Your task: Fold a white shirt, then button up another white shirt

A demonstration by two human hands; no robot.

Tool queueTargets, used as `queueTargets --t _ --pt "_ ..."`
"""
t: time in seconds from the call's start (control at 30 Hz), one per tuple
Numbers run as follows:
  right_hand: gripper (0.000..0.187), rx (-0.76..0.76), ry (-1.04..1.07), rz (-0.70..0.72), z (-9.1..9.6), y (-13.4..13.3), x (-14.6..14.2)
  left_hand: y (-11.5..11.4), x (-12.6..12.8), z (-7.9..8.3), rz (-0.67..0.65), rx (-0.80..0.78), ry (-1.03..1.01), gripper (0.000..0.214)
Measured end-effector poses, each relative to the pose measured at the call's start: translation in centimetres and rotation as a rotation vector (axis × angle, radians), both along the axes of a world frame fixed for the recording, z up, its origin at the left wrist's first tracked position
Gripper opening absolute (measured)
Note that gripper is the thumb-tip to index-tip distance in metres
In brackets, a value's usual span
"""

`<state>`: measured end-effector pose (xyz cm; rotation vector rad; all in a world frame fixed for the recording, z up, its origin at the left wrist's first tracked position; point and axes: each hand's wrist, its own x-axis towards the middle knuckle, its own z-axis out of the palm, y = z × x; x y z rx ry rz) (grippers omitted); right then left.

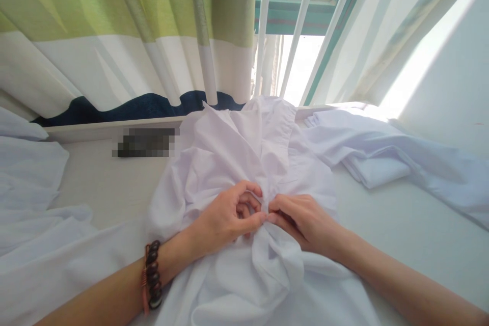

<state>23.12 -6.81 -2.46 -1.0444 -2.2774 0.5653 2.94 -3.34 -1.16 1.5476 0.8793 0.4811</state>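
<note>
A white shirt (237, 147) lies crumpled on a pale surface in front of me, its collar towards the window. My left hand (229, 214) is curled, with thumb and fingers pinching the shirt's front edge near the middle. My right hand (301, 219) meets it from the right, fingers pinched on the same strip of cloth. The fingertips of both hands touch. A dark beaded bracelet (153, 275) circles my left wrist.
Another white garment (367, 153) lies at the right, and more white cloth (30, 188) at the left. A blurred dark object (145, 142) rests near the back ledge. Green, white and navy curtains (126, 35) hang behind, beside a bright window (301, 20).
</note>
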Motion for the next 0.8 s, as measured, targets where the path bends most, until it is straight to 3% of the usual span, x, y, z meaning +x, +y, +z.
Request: queueTargets --t 0.1,0.27,0.5,0.63,0.8 --pt "0.021 -0.145 0.106 -0.094 0.2 0.1 -0.1 0.3 -0.2 0.3 -0.075 -0.011 0.042 0.031" --pt "0.037 -0.503 0.491 -0.289 0.8 1.4 0.1 0.5 -0.4 1.4 -0.157 -0.099 0.146 0.033" --pt "0.036 -0.849 0.590 -0.289 1.8 1.8 0.3 -1.9 -0.2 2.0 -0.146 -0.311 0.212 0.058" --pt "0.030 -0.851 0.624 -0.249 3.0 2.2 0.7 -2.0 -0.4 3.0 -0.154 -0.458 0.177 0.061" --pt "0.029 -0.719 0.684 -0.218 4.1 4.4 -0.1 2.0 -0.2 5.5 0.155 -0.398 0.136 0.053"
